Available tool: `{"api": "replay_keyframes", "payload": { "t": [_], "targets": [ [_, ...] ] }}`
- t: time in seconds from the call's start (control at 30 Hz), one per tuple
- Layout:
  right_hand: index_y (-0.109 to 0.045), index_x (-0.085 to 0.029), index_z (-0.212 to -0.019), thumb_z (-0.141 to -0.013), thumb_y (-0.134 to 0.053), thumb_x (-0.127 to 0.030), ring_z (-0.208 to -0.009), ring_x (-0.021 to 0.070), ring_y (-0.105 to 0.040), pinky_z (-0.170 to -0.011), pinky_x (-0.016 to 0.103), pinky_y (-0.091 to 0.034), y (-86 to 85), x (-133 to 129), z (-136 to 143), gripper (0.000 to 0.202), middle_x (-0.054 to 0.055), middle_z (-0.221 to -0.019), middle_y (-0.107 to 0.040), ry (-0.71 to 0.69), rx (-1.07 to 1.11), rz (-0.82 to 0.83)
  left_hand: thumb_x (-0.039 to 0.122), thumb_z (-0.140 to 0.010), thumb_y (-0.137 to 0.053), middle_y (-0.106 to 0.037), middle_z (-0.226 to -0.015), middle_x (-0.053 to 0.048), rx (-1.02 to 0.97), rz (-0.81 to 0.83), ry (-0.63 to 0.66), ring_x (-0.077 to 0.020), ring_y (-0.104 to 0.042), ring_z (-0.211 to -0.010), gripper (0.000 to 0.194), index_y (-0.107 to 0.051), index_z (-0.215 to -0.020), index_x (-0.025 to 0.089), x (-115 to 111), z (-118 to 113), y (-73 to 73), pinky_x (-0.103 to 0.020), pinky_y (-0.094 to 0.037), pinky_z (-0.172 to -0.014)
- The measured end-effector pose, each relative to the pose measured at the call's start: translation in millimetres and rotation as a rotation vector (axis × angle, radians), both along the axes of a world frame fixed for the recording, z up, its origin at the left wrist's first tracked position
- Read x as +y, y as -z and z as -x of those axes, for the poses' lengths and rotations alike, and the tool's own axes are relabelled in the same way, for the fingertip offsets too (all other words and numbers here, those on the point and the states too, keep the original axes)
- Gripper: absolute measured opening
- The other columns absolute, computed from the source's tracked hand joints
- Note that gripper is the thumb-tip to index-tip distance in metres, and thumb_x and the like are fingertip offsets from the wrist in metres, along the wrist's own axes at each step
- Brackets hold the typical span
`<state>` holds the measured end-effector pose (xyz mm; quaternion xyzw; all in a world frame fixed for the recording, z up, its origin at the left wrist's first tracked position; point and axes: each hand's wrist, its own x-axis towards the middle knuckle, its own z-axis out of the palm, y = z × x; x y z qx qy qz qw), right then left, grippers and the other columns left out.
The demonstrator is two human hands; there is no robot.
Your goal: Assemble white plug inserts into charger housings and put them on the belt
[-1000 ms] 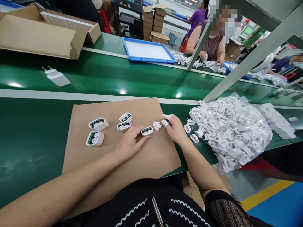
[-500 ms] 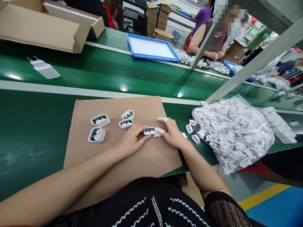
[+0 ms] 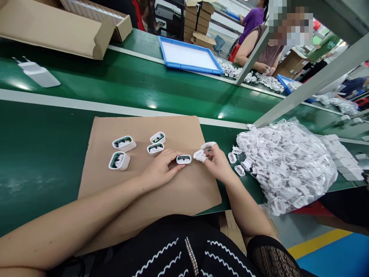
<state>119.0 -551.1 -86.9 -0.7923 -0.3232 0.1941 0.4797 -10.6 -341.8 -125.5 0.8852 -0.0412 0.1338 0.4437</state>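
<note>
My left hand (image 3: 163, 165) grips a white charger housing (image 3: 183, 159) at its left end, thumb and fingers on either side. Its open side faces up, showing dark and white parts within. Just to the right is my right hand (image 3: 215, 159), apart from the housing, with white covers on thumb and index finger. These fingertips close together; a small white thing seems to be between them, but it blends with the covers. Several similar open housings stand on the cardboard sheet (image 3: 138, 188): a large one (image 3: 123, 143), another (image 3: 119, 161), and two smaller ones, including this housing (image 3: 155, 149).
At right, a clear bag (image 3: 288, 165) bulges with white plastic parts, some loose beside it. White blocks (image 3: 343, 157) lie beyond. A two-pin charger (image 3: 40, 75) rests on the green belt (image 3: 115, 84). Behind are a blue-rimmed tray (image 3: 190, 69), a carton (image 3: 57, 34), a slanted post (image 3: 311, 80) and co-workers.
My right hand has drawn back to the right, leaving a gap from the housing, and its index finger has curled. My left hand keeps its hold. The view has shifted slightly.
</note>
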Motion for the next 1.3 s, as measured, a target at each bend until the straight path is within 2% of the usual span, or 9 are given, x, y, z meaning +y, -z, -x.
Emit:
{"api": "replay_keyframes", "payload": {
  "t": [0.1,0.23,0.33,0.43,0.5,0.67,0.87,1.1,1.3],
  "targets": [
    [-0.063,-0.022,-0.119,-0.088,-0.070,-0.025,-0.086,0.0161,-0.064,-0.078,0.030,-0.052,-0.8,-5,-6,0.032,0.005,-0.107,-0.069,0.040,-0.201,0.047,0.041,-0.099,-0.063,-0.070,-0.121,-0.005,0.036,0.019,0.053,-0.0233,-0.061,-0.113,0.030,-0.067,-0.122,0.023,0,1,-3.4,-0.040,-0.049,-0.102],
    [-0.069,-0.022,-0.118,-0.085,-0.063,-0.008,-0.100,0.0225,-0.060,-0.088,0.036,-0.050,4.1,-2,-5,0.036,0.007,-0.103,-0.070,-0.075,-0.467,0.240,0.047,-0.094,-0.069,-0.067,-0.127,-0.007,0.063,0.067,0.036,-0.0250,-0.060,-0.118,0.043,-0.064,-0.128,0.023,1,1,-6.8,-0.042,-0.047,-0.106],
    [-0.071,-0.022,-0.111,-0.091,-0.062,-0.012,-0.096,0.0208,-0.062,-0.085,0.034,-0.051,6.0,5,-1,0.025,0.006,-0.105,-0.071,-0.082,-0.447,0.205,0.044,-0.098,-0.063,-0.070,-0.120,-0.006,0.049,0.083,0.056,-0.0237,-0.061,-0.113,0.028,-0.069,-0.116,0.023,2,0,-6.4,-0.041,-0.048,-0.102],
    [-0.070,-0.022,-0.115,-0.097,-0.061,-0.022,-0.091,0.0171,-0.065,-0.083,0.031,-0.053,-1.3,13,7,0.020,0.006,-0.107,-0.070,-0.014,-0.423,0.024,0.045,-0.097,-0.064,-0.071,-0.115,-0.006,0.040,0.088,0.053,-0.0238,-0.062,-0.109,0.029,-0.070,-0.115,0.023,4,-1,-4.2,-0.041,-0.049,-0.099],
    [-0.068,-0.023,-0.119,-0.098,-0.058,-0.019,-0.098,0.0181,-0.065,-0.088,0.031,-0.053,-8.9,18,15,0.023,0.007,-0.110,-0.069,-0.074,-0.487,-0.013,0.046,-0.097,-0.064,-0.071,-0.114,-0.007,0.034,0.095,0.060,-0.0241,-0.062,-0.108,0.032,-0.070,-0.117,0.022,5,-2,-2.1,-0.041,-0.050,-0.098],
    [-0.068,-0.018,-0.113,-0.092,-0.050,-0.006,-0.104,0.0234,-0.061,-0.091,0.036,-0.051,-17.5,26,28,0.031,0.011,-0.110,-0.067,-0.238,-0.646,0.170,0.051,-0.096,-0.064,-0.072,-0.115,-0.007,0.024,0.122,0.053,-0.0248,-0.063,-0.108,0.037,-0.071,-0.118,0.022,5,-4,1.3,-0.042,-0.050,-0.098],
    [-0.068,-0.019,-0.112,-0.089,-0.049,-0.004,-0.100,0.0241,-0.059,-0.089,0.037,-0.049,-18.7,31,29,0.033,0.011,-0.106,-0.066,-0.261,-0.700,0.267,0.052,-0.096,-0.064,-0.072,-0.110,-0.007,0.011,0.117,0.049,-0.0249,-0.063,-0.104,0.035,-0.072,-0.112,0.022,5,-5,0.0,-0.041,-0.051,-0.095],
    [-0.069,-0.019,-0.107,-0.088,-0.050,-0.005,-0.101,0.0244,-0.059,-0.088,0.036,-0.049,-18.9,31,32,0.030,0.011,-0.109,-0.067,-0.251,-0.740,0.249,0.051,-0.096,-0.064,-0.073,-0.108,-0.007,0.014,0.133,0.055,-0.0243,-0.064,-0.103,0.034,-0.072,-0.111,0.021,5,-5,-1.3,-0.041,-0.051,-0.094],
    [-0.070,-0.017,-0.100,-0.088,-0.049,-0.005,-0.091,0.0238,-0.057,-0.080,0.035,-0.047,-18.6,35,34,0.027,0.011,-0.096,-0.066,-0.261,-0.814,0.320,0.048,-0.096,-0.065,-0.073,-0.109,-0.007,0.006,0.136,0.052,-0.0241,-0.064,-0.104,0.030,-0.072,-0.109,0.021,5,-5,-0.1,-0.040,-0.051,-0.094]
  ]
}}
